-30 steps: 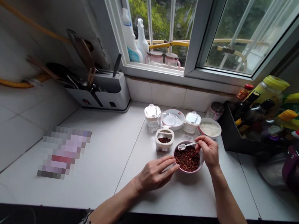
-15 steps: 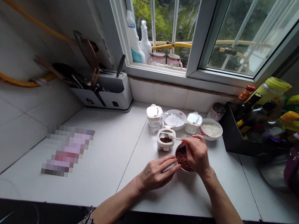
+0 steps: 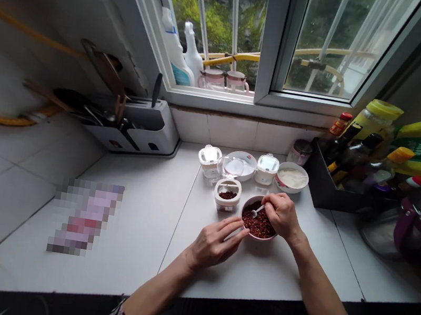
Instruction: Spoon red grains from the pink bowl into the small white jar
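Holding red flakes (image 3: 263,226): bowl (image 3: 262,238) and jar (image 3: 220,202).

Left grip (image 3: 213,244) palm-down, fingers (image 3: 230,226) extended; right grip (image 3: 283,216) pinched, fingers curled; forearms (image 3: 162,287) angled inward.
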Motion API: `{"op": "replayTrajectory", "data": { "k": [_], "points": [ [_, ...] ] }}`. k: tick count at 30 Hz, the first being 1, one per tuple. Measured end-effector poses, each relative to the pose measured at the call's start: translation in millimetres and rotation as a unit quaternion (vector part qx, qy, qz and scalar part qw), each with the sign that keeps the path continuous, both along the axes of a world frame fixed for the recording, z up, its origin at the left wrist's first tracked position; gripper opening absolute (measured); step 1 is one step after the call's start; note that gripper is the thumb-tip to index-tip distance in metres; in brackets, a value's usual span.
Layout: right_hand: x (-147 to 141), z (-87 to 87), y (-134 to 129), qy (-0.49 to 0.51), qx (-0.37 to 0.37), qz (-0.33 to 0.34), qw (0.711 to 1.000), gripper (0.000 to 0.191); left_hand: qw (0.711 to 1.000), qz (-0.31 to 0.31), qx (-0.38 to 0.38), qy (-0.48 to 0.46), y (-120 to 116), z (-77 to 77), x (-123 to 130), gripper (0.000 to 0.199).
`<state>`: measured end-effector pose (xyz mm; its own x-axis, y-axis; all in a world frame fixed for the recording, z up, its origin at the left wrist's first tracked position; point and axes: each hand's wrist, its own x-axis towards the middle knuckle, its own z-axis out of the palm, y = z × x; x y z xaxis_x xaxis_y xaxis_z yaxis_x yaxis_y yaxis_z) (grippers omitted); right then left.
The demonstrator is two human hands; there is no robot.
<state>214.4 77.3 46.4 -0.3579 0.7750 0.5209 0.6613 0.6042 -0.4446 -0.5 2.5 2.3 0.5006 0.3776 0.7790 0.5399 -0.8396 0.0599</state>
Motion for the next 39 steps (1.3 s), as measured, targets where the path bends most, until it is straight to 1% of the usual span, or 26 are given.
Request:
{"op": "replayTrajectory", "data": {
  "k": [6, 11, 20, 24, 32, 36, 39],
  "points": [
    [4.7, 2.7, 1.2, 0.036, -0.016, -0.028, 0.999, 0.023, 1.000, 0.000, 0.005, -0.002, 0.3, 2.2, 0.9, 0.029],
    [7.4, 3.4, 2.3, 0.055, -0.022, -0.031, 0.998, 0.023, 1.000, 0.003, 0.002, 0.001, 0.1, 3.6, 0.9, 0.031],
    [4.8, 4.5, 0.4, 0.023, 0.001, -0.028, 0.999, 0.023, 1.000, 0.003, 0.003, 0.002, -0.1, 1.2, -0.1, 0.030],
    [4.0, 5.1, -0.4, 0.021, 0.000, -0.027, 0.999, 0.024, 1.000, 0.002, 0.002, 0.002, 0.0, 1.9, 0.0, 0.030],
    [2.1, 2.1, 0.0, 0.049, -0.052, -0.040, 0.997, 0.024, 1.000, 0.006, -0.002, 0.005, -0.4, 1.6, -0.1, 0.032],
    [1.8, 2.1, 0.8, 0.094, -0.082, -0.052, 0.991, 0.023, 1.000, 0.004, -0.004, 0.004, -0.6, 1.3, -0.6, 0.032],
    [1.5, 2.1, 1.6, 0.140, -0.118, -0.047, 0.982, 0.021, 1.000, 0.005, -0.005, 0.005, -0.7, 2.3, -0.6, 0.033]
  ]
}}
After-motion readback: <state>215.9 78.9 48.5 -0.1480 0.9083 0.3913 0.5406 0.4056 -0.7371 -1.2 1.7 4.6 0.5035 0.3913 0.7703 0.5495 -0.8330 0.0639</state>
